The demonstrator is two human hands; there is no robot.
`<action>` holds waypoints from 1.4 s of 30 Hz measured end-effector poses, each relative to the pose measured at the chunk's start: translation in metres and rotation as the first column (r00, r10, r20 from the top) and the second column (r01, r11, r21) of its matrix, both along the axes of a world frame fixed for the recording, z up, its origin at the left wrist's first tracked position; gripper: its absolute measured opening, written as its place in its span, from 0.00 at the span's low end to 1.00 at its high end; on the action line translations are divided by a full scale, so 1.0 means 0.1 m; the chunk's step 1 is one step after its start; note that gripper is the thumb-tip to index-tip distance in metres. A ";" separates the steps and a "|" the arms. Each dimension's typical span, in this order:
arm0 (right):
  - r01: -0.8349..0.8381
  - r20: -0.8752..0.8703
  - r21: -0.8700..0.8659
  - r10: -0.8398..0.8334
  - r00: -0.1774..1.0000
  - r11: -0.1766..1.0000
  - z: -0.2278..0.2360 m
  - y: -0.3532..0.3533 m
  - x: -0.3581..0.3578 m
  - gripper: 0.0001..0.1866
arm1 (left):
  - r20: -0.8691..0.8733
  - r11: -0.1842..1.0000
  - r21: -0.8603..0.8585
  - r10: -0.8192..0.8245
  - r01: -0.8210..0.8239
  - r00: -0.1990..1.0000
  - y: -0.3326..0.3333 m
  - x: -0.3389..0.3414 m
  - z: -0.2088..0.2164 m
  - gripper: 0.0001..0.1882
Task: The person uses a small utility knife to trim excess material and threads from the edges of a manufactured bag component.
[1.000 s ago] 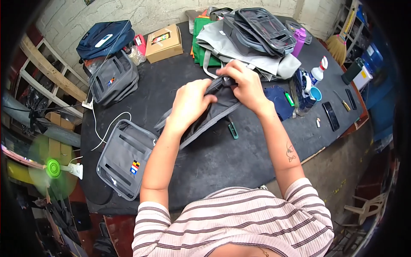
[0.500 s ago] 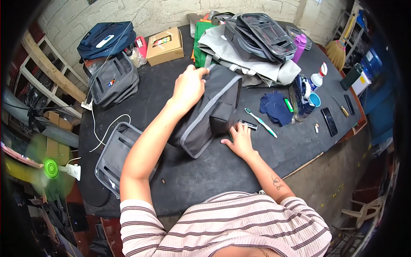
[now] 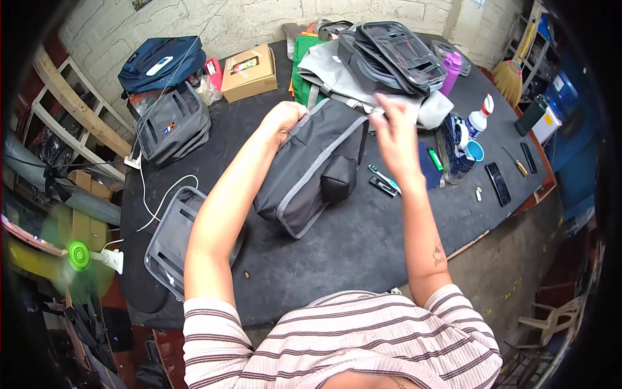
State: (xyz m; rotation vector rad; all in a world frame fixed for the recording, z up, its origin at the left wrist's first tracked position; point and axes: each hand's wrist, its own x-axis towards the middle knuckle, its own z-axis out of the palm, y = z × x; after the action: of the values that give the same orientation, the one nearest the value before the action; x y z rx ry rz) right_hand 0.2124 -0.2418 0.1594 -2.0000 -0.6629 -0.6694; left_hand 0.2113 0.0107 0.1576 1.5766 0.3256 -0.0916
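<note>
I have the left hand [image 3: 284, 120] closed on the far edge of a dark grey fabric bag [image 3: 299, 162], which sits between the two hands and extends toward the wearer. The right hand [image 3: 396, 133] is motion-blurred, its fingers spread and grasping nothing that I can see, beside the bag's far right corner; I can't tell whether they touch. Nearer me than that hand lie a toothbrush [image 3: 382, 175] and a small black object [image 3: 383, 187]. Just right of its wrist, I see a green lighter-shaped item [image 3: 435, 159].
</note>
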 end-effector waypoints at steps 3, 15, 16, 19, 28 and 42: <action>-0.131 -0.020 -0.186 0.130 0.991 0.974 0.11 0.39 -0.10 0.19 | -0.039 0.970 -0.237 -0.058 0.047 0.998 0.02 0.02 -0.05 0.07; -0.015 0.143 -0.265 0.055 0.988 0.964 -0.11 0.67 -0.01 0.08 | 0.122 0.913 -0.352 -0.172 0.204 0.978 0.21 0.01 -0.16 0.06; -0.012 0.154 -0.276 0.057 0.986 0.961 -0.10 0.67 -0.02 0.08 | 0.121 0.913 -0.354 -0.170 0.202 0.978 0.21 0.00 -0.15 0.06; -0.002 0.188 -0.107 0.023 0.982 0.994 -0.17 0.65 -0.01 0.08 | 0.135 0.976 -0.219 0.014 0.017 0.991 0.07 -0.04 -0.02 0.06; 0.123 -0.018 -0.027 -0.123 0.992 0.992 -0.30 0.55 -0.06 0.32 | 0.603 0.469 0.773 -0.333 -0.428 0.725 -0.37 -0.06 -0.02 0.07; 0.149 0.221 -0.149 -0.114 0.969 0.978 0.00 0.45 0.04 0.16 | 0.108 0.996 -0.071 -0.050 0.058 0.993 -0.07 0.26 -0.15 0.11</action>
State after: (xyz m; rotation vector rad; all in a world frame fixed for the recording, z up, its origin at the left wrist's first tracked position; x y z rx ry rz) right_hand 0.2159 -0.1964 0.1593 -2.1582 -0.7347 -0.9443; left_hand 0.2377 0.0039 0.1426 1.5109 0.1942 -0.0613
